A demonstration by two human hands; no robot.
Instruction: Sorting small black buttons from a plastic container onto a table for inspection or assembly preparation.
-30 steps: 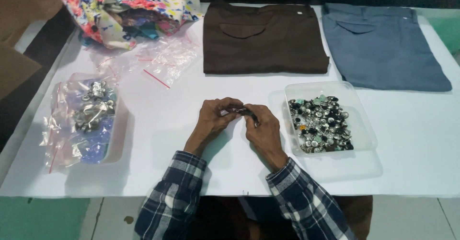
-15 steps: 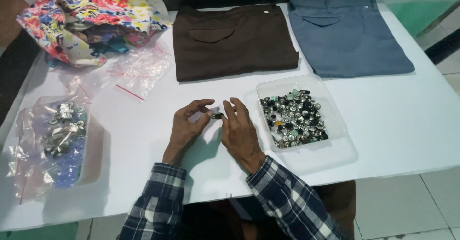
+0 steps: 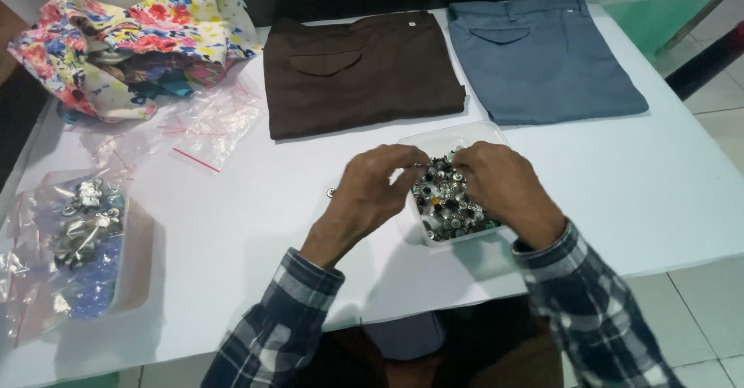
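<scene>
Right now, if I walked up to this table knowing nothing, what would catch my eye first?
Probably the two hands, left hand and right hand, meeting over a clear tray heaped with small shiny buttons at the table's middle. Behind them lie folded brown trousers and blue-grey trousers side by side, with a bright flowered cloth bunched at the far left corner.

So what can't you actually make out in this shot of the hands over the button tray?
Head view:
- Whether the left hand or right hand pinches anything: fingers curl over the clear tray.
- Kinds of small pieces: too small.
- Contents of the plastic bags: glare, left edge.
- Floral cloth: bunched.
</scene>
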